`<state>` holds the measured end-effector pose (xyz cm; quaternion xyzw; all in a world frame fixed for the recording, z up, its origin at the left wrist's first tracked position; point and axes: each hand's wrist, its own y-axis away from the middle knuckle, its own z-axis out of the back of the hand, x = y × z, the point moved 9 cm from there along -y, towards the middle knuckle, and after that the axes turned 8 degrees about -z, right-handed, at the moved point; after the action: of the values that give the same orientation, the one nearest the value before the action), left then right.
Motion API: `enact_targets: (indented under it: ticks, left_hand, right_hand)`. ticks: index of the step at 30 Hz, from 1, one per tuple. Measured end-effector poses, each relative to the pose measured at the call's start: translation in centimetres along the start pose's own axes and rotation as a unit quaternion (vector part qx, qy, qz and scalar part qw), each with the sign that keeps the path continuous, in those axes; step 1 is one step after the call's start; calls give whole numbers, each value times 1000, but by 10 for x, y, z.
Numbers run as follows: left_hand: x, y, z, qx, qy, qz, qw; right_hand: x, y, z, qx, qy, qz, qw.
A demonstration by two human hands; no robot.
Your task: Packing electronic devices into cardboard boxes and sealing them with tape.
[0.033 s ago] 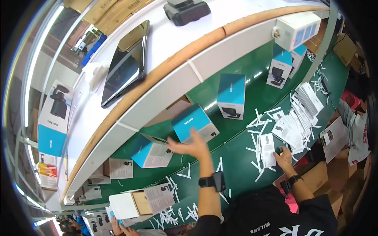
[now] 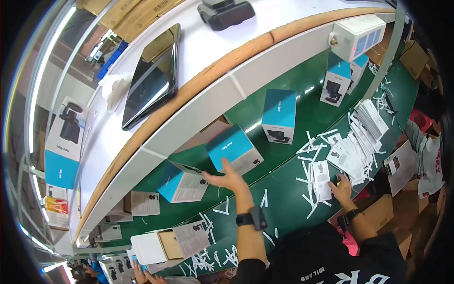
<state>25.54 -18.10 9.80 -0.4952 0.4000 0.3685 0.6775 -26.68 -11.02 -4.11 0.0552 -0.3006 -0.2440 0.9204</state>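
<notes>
My left hand [image 2: 230, 179] hovers over the green bench with its fingers spread, holding nothing. Its fingertips come close to the raised flap of a blue and white box [image 2: 182, 187]; I cannot tell if they touch. Just beyond them stands a second blue and white carton [image 2: 231, 146]. On the right, my right hand [image 2: 342, 190] is curled beside a white leaflet [image 2: 322, 176] with a small printed picture. Something small and dark shows at its fingers, too hidden to name. A spread pile of similar leaflets [image 2: 357, 154] lies just past this hand.
More blue and white cartons stand under the shelf, one [image 2: 279, 116] near its middle. Paper strips [image 2: 227, 255] litter the bench. An opened box [image 2: 150, 247] lies at lower left, near another person's hands [image 2: 147, 275]. Overhead, the white shelf [image 2: 213, 52] carries a black tablet-like device [image 2: 153, 75].
My left hand has shifted very slightly down and to the left. My right hand and the boxes stay where they were.
</notes>
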Motion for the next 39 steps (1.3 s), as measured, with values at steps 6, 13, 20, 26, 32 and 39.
enact_targets:
  ticks: [6, 13, 20, 26, 32, 39]
  left_hand:
    - [36, 57, -66, 302, 183, 121, 928]
    - [3, 101, -120, 393, 239, 155, 874]
    - [-109, 10, -149, 428, -247, -321, 808]
    - [-102, -78, -132, 424, -380, -396, 721]
    - [-162, -8, 9, 349, -74, -610, 708]
    - [-154, 108, 165, 393, 13, -492, 776]
  right_hand:
    - [49, -10, -27, -14, 51, -40, 998]
    - [51, -28, -49, 46, 38, -25, 998]
    - [16, -25, -8, -76, -54, 3, 996]
    - [9, -14, 25, -85, -23, 122, 989]
    - [4, -14, 71, -153, 18, 152, 976]
    - [161, 71, 162, 3, -448, 196, 872]
